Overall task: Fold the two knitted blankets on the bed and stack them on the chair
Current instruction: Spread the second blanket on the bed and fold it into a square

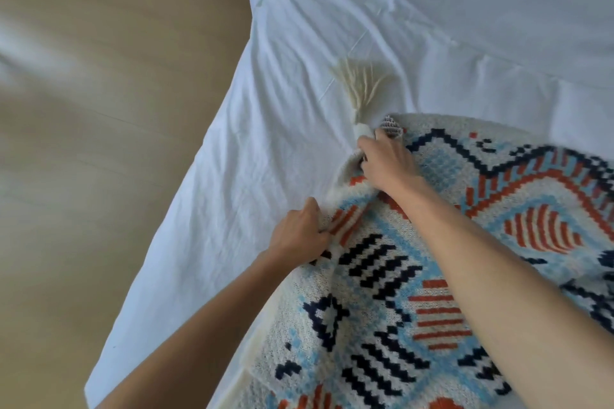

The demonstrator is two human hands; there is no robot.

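Note:
A knitted blanket (pixel 382 292), cream with navy, light blue and orange-red patterns, lies on the white bed sheet (pixel 299 43) and fills the lower right. A cream tassel (pixel 360 90) fans out from its corner onto the sheet. My right hand (pixel 385 159) grips that corner just below the tassel, where the fabric is bunched. My left hand (pixel 299 232) grips the blanket's left edge a little nearer to me. Only one blanket shows, and no chair is in view.
The bed's edge runs diagonally from top centre to bottom left, with the sheet hanging over it. A beige floor (pixel 99 143) lies to the left of it. Wrinkled sheet stretches beyond the blanket toward the top right.

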